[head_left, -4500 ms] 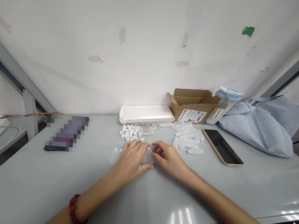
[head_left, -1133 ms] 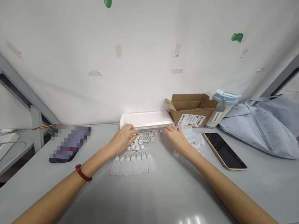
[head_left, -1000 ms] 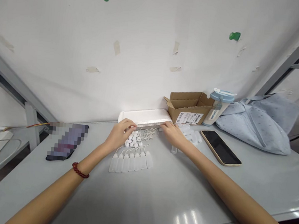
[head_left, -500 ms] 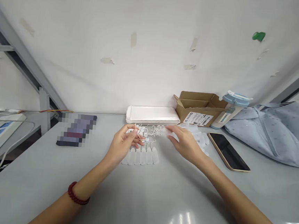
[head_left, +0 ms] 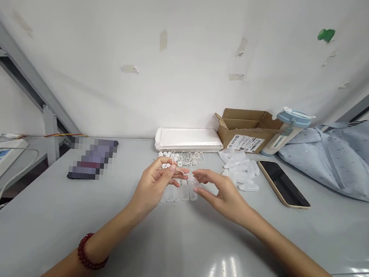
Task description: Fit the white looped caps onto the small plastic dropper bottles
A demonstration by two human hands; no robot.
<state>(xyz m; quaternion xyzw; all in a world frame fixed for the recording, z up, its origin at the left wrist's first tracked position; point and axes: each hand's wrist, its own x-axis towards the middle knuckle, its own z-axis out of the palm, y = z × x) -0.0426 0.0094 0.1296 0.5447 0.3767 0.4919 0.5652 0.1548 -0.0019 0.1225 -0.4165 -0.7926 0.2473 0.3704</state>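
Observation:
My left hand (head_left: pixel 157 179) pinches a thin white cord (head_left: pixel 179 168) between thumb and forefinger, the other fingers stretched to the right. Close beside it, my right hand (head_left: pixel 220 191) holds a small translucent plastic sleeve (head_left: pixel 192 181) between thumb and fingers, near the end of the cord. Whether cord and sleeve touch is too small to tell. Below the hands, several similar sleeves (head_left: pixel 177 194) lie side by side in a row, partly hidden by my fingers. Behind them are a heap of white cords (head_left: pixel 194 158) and small white caps (head_left: pixel 161 154), partly covered by my left hand.
A pile of loose translucent sleeves (head_left: pixel 241 173) lies right of the hands, beside a phone (head_left: pixel 284 184). At the back stand a stack of flat white boxes (head_left: pixel 189 139), an open carton (head_left: pixel 245 141), a cup (head_left: pixel 283 134) and a pale blue bag (head_left: pixel 327 164). A pixelated dark object (head_left: pixel 94 158) lies left.
My right hand has come from the loose sleeve pile toward my left hand, bringing a translucent sleeve. My left hand still pinches the cord. The view has shifted slightly.

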